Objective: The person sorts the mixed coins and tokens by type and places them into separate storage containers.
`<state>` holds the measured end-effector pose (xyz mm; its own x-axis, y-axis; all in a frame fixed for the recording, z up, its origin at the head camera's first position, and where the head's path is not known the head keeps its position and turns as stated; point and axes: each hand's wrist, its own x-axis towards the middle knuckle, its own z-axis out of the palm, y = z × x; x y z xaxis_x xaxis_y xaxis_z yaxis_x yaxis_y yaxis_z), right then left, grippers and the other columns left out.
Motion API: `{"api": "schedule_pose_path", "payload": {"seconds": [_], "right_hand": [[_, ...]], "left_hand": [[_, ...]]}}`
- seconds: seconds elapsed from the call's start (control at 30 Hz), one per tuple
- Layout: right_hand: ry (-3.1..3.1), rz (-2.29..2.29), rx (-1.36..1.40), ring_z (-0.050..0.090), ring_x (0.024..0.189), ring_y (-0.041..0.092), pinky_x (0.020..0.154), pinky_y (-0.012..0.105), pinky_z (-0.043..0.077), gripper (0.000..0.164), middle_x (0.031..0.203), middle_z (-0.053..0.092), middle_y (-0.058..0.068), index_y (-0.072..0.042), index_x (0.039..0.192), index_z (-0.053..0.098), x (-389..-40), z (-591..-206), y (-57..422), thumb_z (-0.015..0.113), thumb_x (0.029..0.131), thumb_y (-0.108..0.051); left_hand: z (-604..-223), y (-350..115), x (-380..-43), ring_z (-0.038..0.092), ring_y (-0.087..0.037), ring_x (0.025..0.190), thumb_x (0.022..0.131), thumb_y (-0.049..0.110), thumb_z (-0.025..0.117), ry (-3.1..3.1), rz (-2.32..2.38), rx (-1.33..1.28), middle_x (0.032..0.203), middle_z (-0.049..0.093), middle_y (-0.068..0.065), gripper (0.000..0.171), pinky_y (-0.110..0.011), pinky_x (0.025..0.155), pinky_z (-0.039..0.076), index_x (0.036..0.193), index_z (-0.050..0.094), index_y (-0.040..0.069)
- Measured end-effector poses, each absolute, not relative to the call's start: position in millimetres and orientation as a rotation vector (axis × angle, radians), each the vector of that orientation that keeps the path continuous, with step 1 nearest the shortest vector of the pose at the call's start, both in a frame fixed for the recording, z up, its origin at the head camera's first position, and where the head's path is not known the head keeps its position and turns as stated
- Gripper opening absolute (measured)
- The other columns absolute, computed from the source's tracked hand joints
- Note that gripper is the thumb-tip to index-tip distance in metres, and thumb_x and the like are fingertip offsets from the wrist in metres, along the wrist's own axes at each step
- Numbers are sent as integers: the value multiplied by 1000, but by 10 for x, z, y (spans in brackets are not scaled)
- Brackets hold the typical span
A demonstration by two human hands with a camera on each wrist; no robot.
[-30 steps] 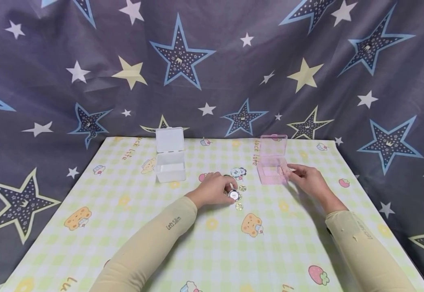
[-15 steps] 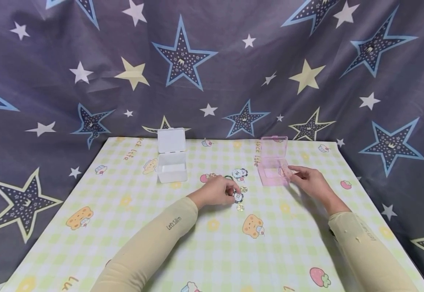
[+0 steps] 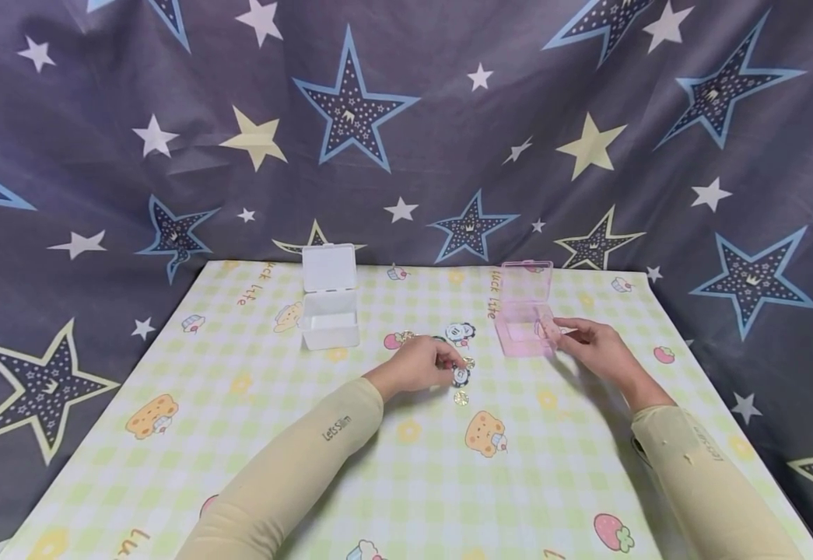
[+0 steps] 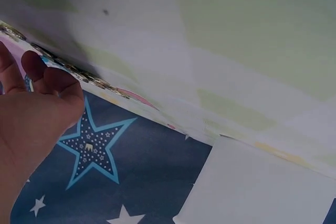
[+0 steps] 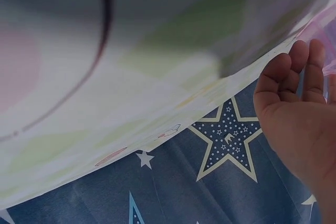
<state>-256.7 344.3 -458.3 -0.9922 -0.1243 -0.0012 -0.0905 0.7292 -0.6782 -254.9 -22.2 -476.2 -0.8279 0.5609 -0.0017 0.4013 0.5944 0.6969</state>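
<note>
My left hand pinches a round black-and-white poker chip between thumb and fingers, low over the cloth. Gold coins lie around it, and more black-and-white chips lie just beyond. Part of a dark green-edged chip shows behind the knuckles. In the left wrist view, a row of coins and chips appears edge-on past the fingers. My right hand grips the right wall of a clear pink box, whose hinged lid stands up. No contents show inside that box.
A white box with its lid raised stands at the back left. Both boxes rest on a green-checked tablecloth with printed cartoons. Behind the table's far edge hangs a dark star-patterned curtain.
My left hand has shifted slightly right with the poker chip, beside the coins. The right hand keeps its grip on the pink box. The head view has shifted a little.
</note>
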Motion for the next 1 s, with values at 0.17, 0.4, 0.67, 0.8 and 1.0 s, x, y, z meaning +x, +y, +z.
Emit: {"api": "schedule_pose_path", "payload": {"seconds": [0.17, 0.4, 0.67, 0.8, 1.0], "right_hand": [[2875, -1147, -192, 68, 97, 1, 85, 13, 47, 49, 120, 80, 19, -9, 150, 63, -2560, -4588, 3446, 71, 105, -29], [2872, -1150, -204, 68, 97, -1, 85, 13, 48, 49, 119, 80, 19, -10, 151, 62, -2568, -4608, 3460, 70, 106, -29], [2869, -1151, -188, 70, 100, 6, 85, 15, 49, 50, 118, 80, 18, -10, 151, 62, -2566, -4606, 3453, 70, 106, -31], [2867, -1137, -178, 71, 105, 14, 87, 18, 50, 51, 120, 80, 19, -10, 151, 62, -2559, -4596, 3443, 70, 106, -31], [2865, -1133, -170, 71, 107, 15, 87, 18, 50, 50, 121, 80, 18, -11, 152, 61, -2553, -4587, 3452, 69, 106, -31]], "left_hand": [[-4734, -221, -2560, 58, -8, 80, 90, 8, 75, 2554, 1153, 707, 90, 73, 6, 28, -21, 72, 47, 110, 85, 24], [-4636, -158, -2591, 55, -12, 84, 93, 9, 73, 2492, 1421, 516, 92, 71, 4, 27, -24, 74, 45, 115, 84, 19], [-4476, 125, -2673, 57, -12, 92, 97, 11, 72, 2353, 1690, 336, 103, 73, 3, 28, -24, 78, 49, 122, 82, 18], [-4456, 294, -2692, 62, -10, 96, 95, 7, 75, 2318, 1778, 269, 111, 77, 1, 28, -24, 85, 54, 121, 82, 17], [-4489, 478, -2704, 66, -12, 105, 94, 7, 76, 2240, 1878, 177, 126, 78, 2, 29, -27, 93, 57, 122, 82, 15]]}}
